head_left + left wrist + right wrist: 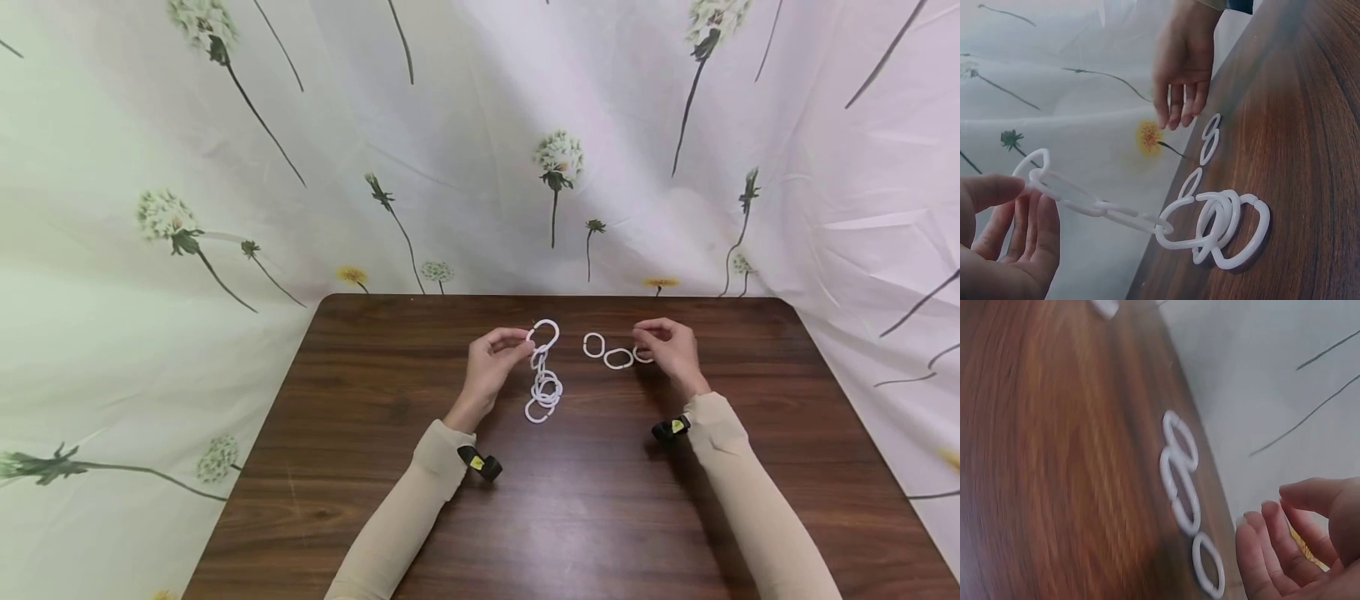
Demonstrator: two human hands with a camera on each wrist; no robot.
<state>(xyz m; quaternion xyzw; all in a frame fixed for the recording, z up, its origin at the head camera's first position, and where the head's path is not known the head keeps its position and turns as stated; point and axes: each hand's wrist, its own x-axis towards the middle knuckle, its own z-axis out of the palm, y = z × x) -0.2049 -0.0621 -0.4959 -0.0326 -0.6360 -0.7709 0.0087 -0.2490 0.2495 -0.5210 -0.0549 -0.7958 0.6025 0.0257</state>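
My left hand [491, 367] pinches the top link of a white plastic link chain [557, 335] between thumb and fingers. In the left wrist view the chain [1080, 210] slopes from those fingertips to the tabletop, its lower links heaped together. My right hand [672, 352] hovers over the right end of a short row of white oval links [618, 368]. The right wrist view shows three links [1167, 472] lying end to end beside this hand [1297, 550], whose loosely bent fingers hold nothing. Whether those three are joined, I cannot tell.
The dark wooden table [360, 433] has its far edge just beyond the links. Behind it hangs a pale cloth [465, 167] printed with dandelions. Each wrist wears a black strap with a small camera [489, 468].
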